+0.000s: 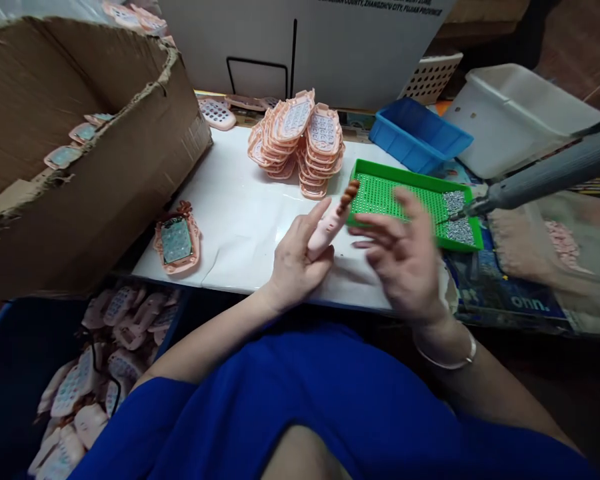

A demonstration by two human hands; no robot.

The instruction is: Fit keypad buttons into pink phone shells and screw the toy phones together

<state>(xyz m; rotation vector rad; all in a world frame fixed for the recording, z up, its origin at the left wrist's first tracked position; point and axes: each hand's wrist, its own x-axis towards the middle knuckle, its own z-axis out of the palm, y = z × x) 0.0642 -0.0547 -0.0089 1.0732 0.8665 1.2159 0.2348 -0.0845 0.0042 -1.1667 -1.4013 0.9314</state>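
My left hand [291, 267] is closed around a pale pink plastic toy phone [325, 232], held on edge above the white work surface [230, 220]. A brown, beaded-looking piece [349, 194] sticks out from its far end. To the right, my right hand [411, 267] is raised with its fingers apart and slightly smeared by motion; no object shows in it. Beyond it lies a green tray [380, 197] with small silver screws [459, 220] at its right end. An electric screwdriver [550, 173] reaches in from the right, its tip over the tray.
Pink phone shells stand in two stacks [293, 123] [324, 143] at the back. An open shell with a green circuit board [177, 240] lies left. A cardboard box [130, 153] and a blue bin of phones [10, 373] flank the left; a blue basket [415, 137] stands back right.
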